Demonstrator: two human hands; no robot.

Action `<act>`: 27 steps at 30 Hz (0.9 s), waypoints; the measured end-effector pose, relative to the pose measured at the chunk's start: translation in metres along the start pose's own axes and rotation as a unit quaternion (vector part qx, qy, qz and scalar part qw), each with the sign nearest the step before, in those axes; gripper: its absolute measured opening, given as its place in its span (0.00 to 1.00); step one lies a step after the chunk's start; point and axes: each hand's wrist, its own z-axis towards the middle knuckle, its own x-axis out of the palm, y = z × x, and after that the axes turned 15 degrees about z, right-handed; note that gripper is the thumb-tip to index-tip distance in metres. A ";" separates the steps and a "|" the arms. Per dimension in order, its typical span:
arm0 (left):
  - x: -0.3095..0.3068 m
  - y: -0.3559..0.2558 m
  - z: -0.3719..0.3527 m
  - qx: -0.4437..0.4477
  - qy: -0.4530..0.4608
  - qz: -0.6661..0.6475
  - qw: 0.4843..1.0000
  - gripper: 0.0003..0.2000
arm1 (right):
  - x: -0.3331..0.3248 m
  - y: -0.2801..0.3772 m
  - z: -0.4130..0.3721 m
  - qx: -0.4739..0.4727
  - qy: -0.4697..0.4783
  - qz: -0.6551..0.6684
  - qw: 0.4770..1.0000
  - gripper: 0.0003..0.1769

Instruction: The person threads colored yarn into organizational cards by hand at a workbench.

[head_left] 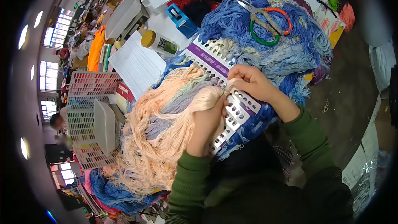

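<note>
My left hand (206, 121) is closed around a thick bundle of cream yarn (182, 112) and presses against a white punched card with a purple stripe (232, 112). At a hole in that card, my right hand (251, 82) pinches a thin tuft of the cream yarn. A loose mass of peach, cream and lilac yarn (153, 141) spreads out to the left of both hands. Both forearms wear green sleeves.
Scissors with orange and green handles (267, 20) lie on a heap of blue yarn (269, 45). A bottle with a yellow cap (159, 43), white paper sheets (134, 64), colour sample cards (85, 112) and a white tray (122, 14) sit to the left. Other people work farther off.
</note>
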 end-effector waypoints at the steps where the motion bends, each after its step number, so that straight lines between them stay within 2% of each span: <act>1: -0.008 -0.003 -0.003 -0.026 -0.007 -0.018 0.999 0.03 | 0.003 0.005 -0.001 0.002 0.014 -0.071 0.997 0.08; 2: -0.017 -0.005 -0.005 -0.050 -0.015 -0.036 0.998 0.02 | 0.005 0.012 -0.001 0.002 0.028 -0.143 0.989 0.10; 3: -0.029 -0.001 -0.013 -0.012 0.055 -0.170 0.984 0.03 | 0.006 0.015 -0.001 0.002 0.041 -0.214 0.976 0.11; 4: -0.042 -0.002 -0.024 -0.085 0.071 -0.254 0.961 0.06 | 0.002 -0.003 0.004 -0.116 0.071 -0.291 0.947 0.16; 5: -0.058 -0.003 -0.038 -0.159 0.087 -0.333 0.925 0.09 | 0.006 -0.005 0.004 -0.142 0.082 -0.333 0.929 0.18; 7: -0.106 0.031 -0.068 -0.152 0.061 -0.472 0.866 0.16 | 0.004 -0.013 0.006 -0.157 0.069 -0.372 0.912 0.17; 11: -0.201 0.031 -0.150 0.039 0.013 -0.406 0.913 0.17 | 0.008 -0.011 0.007 -0.129 0.067 -0.370 0.918 0.16; 13: -0.211 0.018 -0.162 0.002 -0.153 -0.256 0.955 0.16 | 0.010 -0.012 0.008 -0.146 0.071 -0.362 0.918 0.16; 14: -0.217 0.016 -0.172 -0.021 -0.237 -0.179 0.955 0.16 | 0.011 -0.011 0.007 -0.146 0.069 -0.363 0.918 0.15; 15: -0.246 0.023 -0.187 0.002 -0.203 -0.232 0.951 0.18 | 0.013 -0.008 0.006 -0.133 0.066 -0.362 0.920 0.15; 16: -0.289 0.045 -0.205 0.019 -0.222 -0.257 0.940 0.17 | 0.015 -0.006 0.005 -0.120 0.062 -0.361 0.923 0.15; 17: -0.331 0.064 -0.233 0.031 -0.271 -0.275 0.922 0.14 | 0.018 -0.004 0.005 -0.106 0.056 -0.360 0.925 0.15; 18: -0.354 0.071 -0.270 0.036 -0.383 -0.217 0.897 0.15 | 0.020 -0.002 0.003 -0.086 0.051 -0.364 0.926 0.16; 19: -0.360 0.075 -0.311 0.085 -0.378 0.105 0.916 0.15 | 0.021 0.002 0.001 -0.065 0.045 -0.371 0.925 0.17; 20: -0.366 0.079 -0.351 0.131 -0.419 0.397 0.806 0.16 | 0.027 0.005 0.002 -0.043 0.038 -0.380 0.923 0.18; 23: -0.375 0.104 -0.458 0.044 -0.463 0.417 0.781 0.20 | 0.058 -0.005 -0.001 -0.222 0.014 -0.473 0.852 0.22; 24: -0.368 0.106 -0.473 -0.005 -0.474 0.366 0.801 0.19 | 0.085 -0.012 -0.007 -0.265 0.021 -0.522 0.810 0.26; 25: -0.348 0.102 -0.468 -0.052 -0.466 0.272 0.840 0.18 | 0.123 -0.008 -0.012 -0.248 0.096 -0.476 0.838 0.28; 26: -0.319 0.092 -0.454 -0.093 -0.420 0.153 0.890 0.18 | 0.165 -0.019 -0.017 -0.313 0.185 -0.396 0.843 0.30; 27: -0.287 0.084 -0.441 -0.127 -0.341 0.045 0.930 0.17 | 0.208 -0.024 -0.034 -0.268 0.273 -0.354 0.853 0.32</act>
